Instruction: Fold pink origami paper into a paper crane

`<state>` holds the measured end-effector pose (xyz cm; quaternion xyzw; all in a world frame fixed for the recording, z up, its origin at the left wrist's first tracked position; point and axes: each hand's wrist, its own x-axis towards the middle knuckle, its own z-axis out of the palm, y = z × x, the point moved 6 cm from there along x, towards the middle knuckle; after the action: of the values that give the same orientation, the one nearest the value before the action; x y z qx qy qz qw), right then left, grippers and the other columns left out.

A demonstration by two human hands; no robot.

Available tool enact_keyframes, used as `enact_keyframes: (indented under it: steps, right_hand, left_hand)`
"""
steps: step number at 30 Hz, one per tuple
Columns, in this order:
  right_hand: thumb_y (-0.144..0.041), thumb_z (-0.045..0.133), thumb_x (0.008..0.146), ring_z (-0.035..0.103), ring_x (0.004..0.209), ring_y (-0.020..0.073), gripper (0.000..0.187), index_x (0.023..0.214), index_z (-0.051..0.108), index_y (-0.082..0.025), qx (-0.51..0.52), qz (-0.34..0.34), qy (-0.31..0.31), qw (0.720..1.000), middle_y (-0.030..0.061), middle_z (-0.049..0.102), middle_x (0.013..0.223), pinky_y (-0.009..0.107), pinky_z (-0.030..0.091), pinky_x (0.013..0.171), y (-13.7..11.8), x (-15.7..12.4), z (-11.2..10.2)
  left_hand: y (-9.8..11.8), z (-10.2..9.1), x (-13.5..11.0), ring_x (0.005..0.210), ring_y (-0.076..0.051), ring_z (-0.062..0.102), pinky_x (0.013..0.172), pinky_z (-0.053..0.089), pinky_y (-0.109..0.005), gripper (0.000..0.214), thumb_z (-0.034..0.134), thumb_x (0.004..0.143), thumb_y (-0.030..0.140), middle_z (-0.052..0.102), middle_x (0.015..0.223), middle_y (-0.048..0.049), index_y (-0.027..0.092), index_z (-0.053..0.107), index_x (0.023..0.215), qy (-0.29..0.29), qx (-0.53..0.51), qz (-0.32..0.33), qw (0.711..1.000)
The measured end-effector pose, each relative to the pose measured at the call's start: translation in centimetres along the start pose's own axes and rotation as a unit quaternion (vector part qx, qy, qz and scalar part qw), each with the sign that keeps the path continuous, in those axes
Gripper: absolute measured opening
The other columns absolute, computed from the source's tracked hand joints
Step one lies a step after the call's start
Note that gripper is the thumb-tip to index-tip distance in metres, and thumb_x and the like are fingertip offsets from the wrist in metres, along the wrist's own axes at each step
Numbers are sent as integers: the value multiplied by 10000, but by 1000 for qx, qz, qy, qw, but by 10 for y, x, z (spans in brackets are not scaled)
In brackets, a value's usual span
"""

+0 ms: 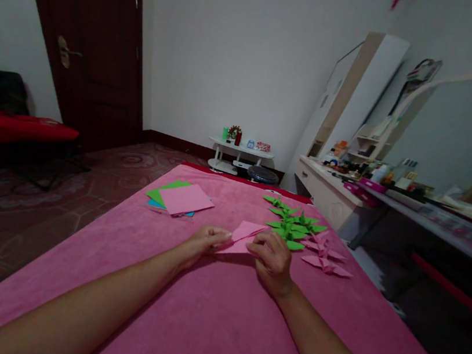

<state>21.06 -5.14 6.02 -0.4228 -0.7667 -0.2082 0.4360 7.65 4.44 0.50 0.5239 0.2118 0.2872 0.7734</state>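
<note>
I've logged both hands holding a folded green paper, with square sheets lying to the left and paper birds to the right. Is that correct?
One slip: the folded paper held by the left hand and right hand is pink, not green; the head view shows it. The square sheets do lie to the left and the paper birds to the right.

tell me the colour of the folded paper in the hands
The folded paper is pink, seen best in the head view.

The folded sheet is between the paper stack, left, and paper cranes, right.
</note>
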Motion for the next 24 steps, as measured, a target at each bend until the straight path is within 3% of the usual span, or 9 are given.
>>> enact_keyframes:
  steps: [3, 5, 8, 11, 14, 17, 21, 24]
  right_hand:
    - [-16, 515, 726, 522, 817, 185, 279, 845, 641, -235, -13, -2, -31, 999, 37, 586, 828, 339, 407, 720, -3, 1, 4]
    - [7, 486, 694, 529, 899, 207, 322, 840, 635, -238, -14, 24, -27, 999, 46, 591, 925, 379, 407, 786, -1, 2, 3]
    - [-2, 450, 659, 493, 1069, 251, 346, 861, 614, -228, 18, 107, 37, 993, 61, 557, 1121, 459, 358, 917, 6, 3, -5]
    - [-103, 458, 727, 494, 1097, 255, 319, 1007, 570, -209, 146, 228, 75, 960, 91, 542, 1185, 420, 388, 910, 21, 1, -6]
    - [-267, 502, 804, 576, 823, 201, 221, 987, 586, -175, 277, 355, 10, 893, 68, 625, 913, 293, 449, 695, 34, -5, 14]
    - [-348, 624, 737, 472, 550, 124, 207, 672, 601, -153, 312, 407, -72, 856, -10, 522, 588, 229, 351, 505, 39, -12, 31]
    - [-351, 693, 670, 391, 479, 85, 267, 564, 543, -157, 349, 426, -72, 831, -48, 449, 510, 212, 292, 466, 39, -16, 38]
    - [-379, 691, 674, 441, 496, 99, 258, 606, 580, -156, 382, 442, -84, 807, -33, 519, 540, 219, 340, 489, 33, -17, 43]
  left_hand:
    - [-1, 4, -3, 529, -130, 577, 540, 410, -226, 363, 723, 655, 411, 663, 635, -92, 73, 684, 782, -16, 53, 22, 998]
    - [0, 0, -3, 495, -123, 560, 513, 388, -223, 352, 708, 666, 415, 659, 605, -84, 83, 689, 781, 13, 77, 44, 996]
    - [0, -5, -1, 439, -109, 526, 457, 344, -207, 310, 704, 654, 405, 625, 533, -50, 100, 678, 706, 50, 118, 60, 990]
    - [2, -9, 2, 409, -88, 478, 432, 321, -194, 255, 711, 631, 360, 579, 488, -15, 111, 661, 635, 66, 149, 63, 985]
    - [4, -11, 3, 409, -82, 450, 424, 312, -194, 220, 705, 625, 328, 567, 491, -4, 110, 670, 630, 57, 183, 60, 980]
    - [7, -15, 4, 417, -89, 447, 425, 309, -202, 207, 720, 609, 314, 569, 496, -7, 113, 678, 638, 57, 184, 66, 979]
    - [11, -22, 4, 425, -90, 434, 437, 298, -216, 236, 731, 620, 326, 584, 514, -45, 93, 690, 635, 73, 132, 92, 984]
    - [10, -22, 5, 416, -79, 409, 436, 275, -217, 250, 735, 624, 324, 593, 521, -53, 80, 709, 677, 68, 113, 93, 987]
